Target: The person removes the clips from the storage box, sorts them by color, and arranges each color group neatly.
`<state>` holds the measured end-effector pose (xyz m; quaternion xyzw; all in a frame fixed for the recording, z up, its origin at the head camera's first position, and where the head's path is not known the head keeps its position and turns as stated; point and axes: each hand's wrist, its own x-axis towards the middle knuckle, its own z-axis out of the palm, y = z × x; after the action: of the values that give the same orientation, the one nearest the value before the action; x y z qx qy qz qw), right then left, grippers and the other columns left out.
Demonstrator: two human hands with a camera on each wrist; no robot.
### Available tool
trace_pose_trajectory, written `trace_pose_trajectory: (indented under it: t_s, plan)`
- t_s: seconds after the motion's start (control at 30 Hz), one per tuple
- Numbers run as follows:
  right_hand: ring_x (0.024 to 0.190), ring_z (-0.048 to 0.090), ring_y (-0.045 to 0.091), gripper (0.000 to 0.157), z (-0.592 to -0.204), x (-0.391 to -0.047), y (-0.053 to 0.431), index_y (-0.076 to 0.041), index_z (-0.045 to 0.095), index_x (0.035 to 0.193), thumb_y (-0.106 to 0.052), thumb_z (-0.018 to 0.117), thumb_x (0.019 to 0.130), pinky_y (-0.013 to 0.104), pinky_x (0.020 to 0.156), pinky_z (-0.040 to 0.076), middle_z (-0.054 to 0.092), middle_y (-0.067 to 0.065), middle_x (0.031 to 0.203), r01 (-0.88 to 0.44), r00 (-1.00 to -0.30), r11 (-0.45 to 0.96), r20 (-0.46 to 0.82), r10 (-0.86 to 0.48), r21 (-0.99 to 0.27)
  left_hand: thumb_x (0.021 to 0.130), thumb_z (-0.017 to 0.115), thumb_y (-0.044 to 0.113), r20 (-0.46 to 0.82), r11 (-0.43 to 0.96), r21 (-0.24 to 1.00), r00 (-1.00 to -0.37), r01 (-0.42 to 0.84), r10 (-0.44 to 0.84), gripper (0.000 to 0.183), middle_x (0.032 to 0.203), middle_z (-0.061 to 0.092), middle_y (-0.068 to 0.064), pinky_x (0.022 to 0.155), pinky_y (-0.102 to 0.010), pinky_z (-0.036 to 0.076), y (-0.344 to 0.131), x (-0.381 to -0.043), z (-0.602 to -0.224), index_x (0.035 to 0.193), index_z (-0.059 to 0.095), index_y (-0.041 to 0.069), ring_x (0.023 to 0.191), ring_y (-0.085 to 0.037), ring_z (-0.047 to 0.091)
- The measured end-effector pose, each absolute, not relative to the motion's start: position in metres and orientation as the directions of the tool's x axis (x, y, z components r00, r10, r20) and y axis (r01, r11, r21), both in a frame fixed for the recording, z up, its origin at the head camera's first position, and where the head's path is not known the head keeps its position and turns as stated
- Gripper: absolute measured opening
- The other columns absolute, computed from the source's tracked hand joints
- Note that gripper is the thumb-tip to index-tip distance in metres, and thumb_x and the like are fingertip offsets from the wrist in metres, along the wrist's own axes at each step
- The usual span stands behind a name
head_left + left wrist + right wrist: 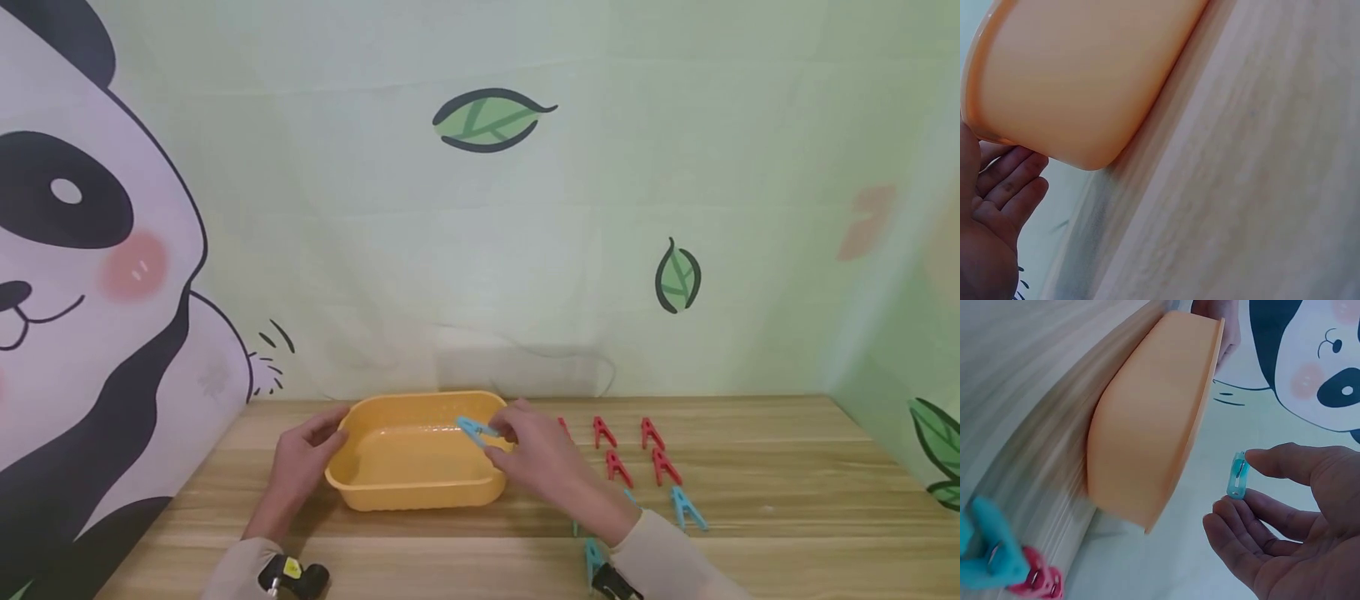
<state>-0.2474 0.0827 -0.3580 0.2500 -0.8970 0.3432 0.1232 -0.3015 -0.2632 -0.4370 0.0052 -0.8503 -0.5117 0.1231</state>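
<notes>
A yellow plastic basin (416,497) stands on the wooden table. At its left end, my left hand (300,458) holds the rim; the left wrist view shows the thumb at the rim and the fingers (1013,178) under it. My right hand (543,458) pinches a light blue clothespin (472,429) between thumb and fingers, above the right part of the basin. In the right wrist view this clothespin (1237,477) is seen end-on, beyond the basin's rim. The basin's inside shows nothing lying in it.
Several red clothespins (651,433) stand to the right of the basin. Several blue clothespins (687,508) are nearer the front, some partly hidden by my right forearm. Behind the table hangs a pale green backdrop (360,208) with a panda and leaves.
</notes>
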Motion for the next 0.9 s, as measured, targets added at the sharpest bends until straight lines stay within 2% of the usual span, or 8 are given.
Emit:
trace_pose_trajectory:
  t_s: [0.23,0.43,0.63,0.9]
  plan:
    - [0.089,0.065,0.02,0.016,-0.36,-0.239,0.108,-0.005,0.076,0.102,-0.007,0.085,0.089,0.036,0.08,0.059,0.069,0.002,0.096,-0.451,-0.89,0.657,0.354,-0.286,-0.604,0.108,0.063,0.016,0.192,0.477,0.872,-0.973,0.108,-0.131,0.044,0.148,0.061,-0.02,0.107,-0.035,0.051,-0.264,-0.3,-0.437,0.149,0.059,0.0,0.133,-0.036,0.061]
    - [0.089,0.066,0.02,0.018,-0.364,-0.229,0.134,-0.005,0.075,0.104,-0.005,0.085,0.089,0.037,0.08,0.061,0.069,0.002,0.097,-0.416,-0.908,0.66,0.331,-0.258,-0.626,0.108,0.062,0.018,0.178,0.47,0.877,-0.975,0.096,-0.134,0.044,0.149,0.06,-0.02,0.107,-0.035,0.05,-0.263,-0.3,-0.436,0.149,0.059,0.001,0.134,-0.036,0.06]
    - [0.09,0.065,0.016,0.02,-0.37,-0.219,0.16,-0.009,0.076,0.105,-0.016,0.087,0.09,0.034,0.08,0.06,0.069,-0.003,0.098,-0.297,-0.954,0.712,0.226,-0.196,-0.636,0.107,0.065,0.015,0.215,0.474,0.871,-0.966,0.125,-0.14,0.042,0.143,0.064,-0.022,0.098,-0.02,0.053,-0.263,-0.302,-0.438,0.146,0.062,-0.001,0.13,-0.036,0.063]
    - [0.086,0.065,0.017,0.023,-0.382,-0.206,0.202,-0.003,0.074,0.105,-0.01,0.088,0.087,0.032,0.076,0.06,0.07,0.0,0.096,-0.35,-0.936,0.711,0.248,-0.248,-0.61,0.106,0.065,0.014,0.233,0.476,0.868,-0.962,0.14,-0.14,0.042,0.142,0.065,-0.022,0.094,-0.013,0.05,-0.263,-0.302,-0.438,0.145,0.063,-0.002,0.129,-0.036,0.063]
